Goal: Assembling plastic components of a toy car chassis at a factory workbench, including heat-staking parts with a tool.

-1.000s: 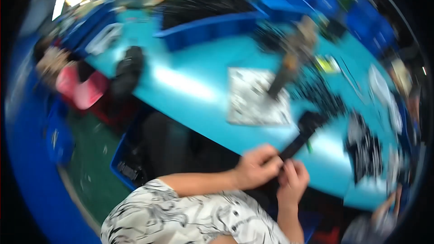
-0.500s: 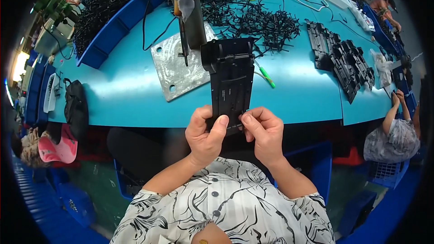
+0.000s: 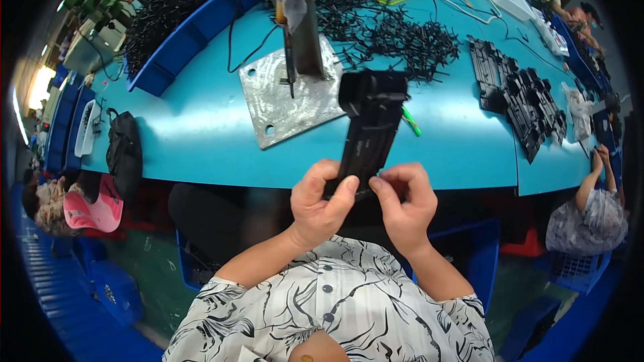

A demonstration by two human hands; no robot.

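Here, the left hand [image 3: 320, 202] is holding a black part [image 3: 370, 139] and the right hand [image 3: 406, 205] is pinching its corner, nearer than the metal plate [image 3: 288, 112].

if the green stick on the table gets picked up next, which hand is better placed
Probably the right hand: it looks nearer the green stick, while the left hand grips the black part.
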